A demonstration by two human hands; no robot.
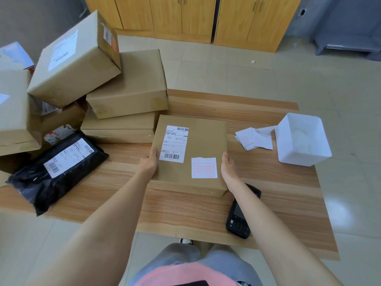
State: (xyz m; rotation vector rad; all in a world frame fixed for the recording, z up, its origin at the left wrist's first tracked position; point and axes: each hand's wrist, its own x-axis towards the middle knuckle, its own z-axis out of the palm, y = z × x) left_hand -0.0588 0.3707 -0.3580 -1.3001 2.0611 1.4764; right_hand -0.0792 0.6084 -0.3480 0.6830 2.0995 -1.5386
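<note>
though flat, brown box point(198, 145) carries two labels.

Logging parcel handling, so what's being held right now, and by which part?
The labelled flat cardboard box, pressed between the left hand on its left edge and the right hand on its right edge.

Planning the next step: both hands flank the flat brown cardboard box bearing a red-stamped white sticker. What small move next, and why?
Probably lift the flat brown cardboard box a little off the wooden table: the left hand and right hand press its opposite sides, and the red-stamped white sticker already sits beside its white shipping label, so it looks ready to move.
</note>
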